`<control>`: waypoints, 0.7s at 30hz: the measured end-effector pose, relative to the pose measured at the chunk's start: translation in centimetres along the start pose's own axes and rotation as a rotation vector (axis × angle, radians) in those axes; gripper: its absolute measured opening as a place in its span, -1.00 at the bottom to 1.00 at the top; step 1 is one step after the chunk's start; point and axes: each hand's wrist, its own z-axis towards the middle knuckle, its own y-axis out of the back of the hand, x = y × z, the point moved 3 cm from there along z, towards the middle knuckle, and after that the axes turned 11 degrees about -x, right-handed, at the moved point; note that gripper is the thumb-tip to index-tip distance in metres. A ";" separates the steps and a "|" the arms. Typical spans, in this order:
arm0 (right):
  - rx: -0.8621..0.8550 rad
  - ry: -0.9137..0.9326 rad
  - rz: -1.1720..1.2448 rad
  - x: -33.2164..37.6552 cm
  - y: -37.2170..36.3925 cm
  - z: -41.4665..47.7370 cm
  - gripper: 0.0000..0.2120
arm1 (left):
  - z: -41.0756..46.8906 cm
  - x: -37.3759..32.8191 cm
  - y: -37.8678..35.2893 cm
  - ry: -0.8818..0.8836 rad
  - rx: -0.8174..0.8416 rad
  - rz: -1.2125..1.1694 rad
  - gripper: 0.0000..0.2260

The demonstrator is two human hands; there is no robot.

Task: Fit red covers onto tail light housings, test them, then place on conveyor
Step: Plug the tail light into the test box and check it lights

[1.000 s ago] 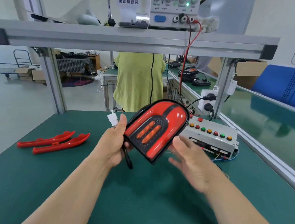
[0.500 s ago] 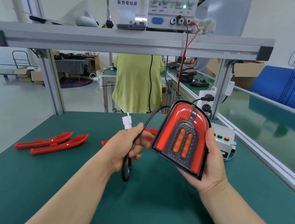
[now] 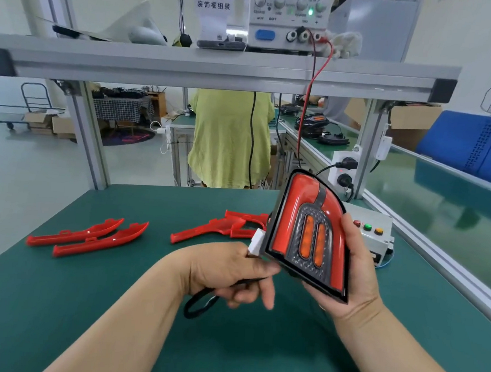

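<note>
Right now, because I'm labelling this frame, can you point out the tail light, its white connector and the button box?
tail light (image 3: 312, 238): head view, dark panel between the orange lenses.
white connector (image 3: 256, 243): head view, middle of the plug body.
button box (image 3: 372, 244): head view, pale face below the buttons.

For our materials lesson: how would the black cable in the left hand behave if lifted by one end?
Probably floppy: the black cable droops in a loop below the left hand. Likely light, being thin. Its white connector looks rigid.
</note>
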 end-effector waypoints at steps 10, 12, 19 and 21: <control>0.176 -0.044 -0.100 -0.7 -1.0 -0.8 -0.41 | 1.9 1.2 0.4 0.166 -0.510 -0.593 -0.52; 0.187 -0.118 -0.135 -1.4 -1.3 -1.0 -0.36 | 2.0 0.2 -0.4 0.117 -0.474 -0.673 -0.68; 0.063 -0.226 -0.249 -2.4 -1.6 -0.8 -0.42 | 1.8 -1.1 0.4 0.028 -0.661 -0.922 -0.33; -0.001 -0.254 -0.300 -3.0 -1.7 -0.8 -0.57 | 1.4 -1.0 0.8 0.019 -0.735 -0.910 -0.23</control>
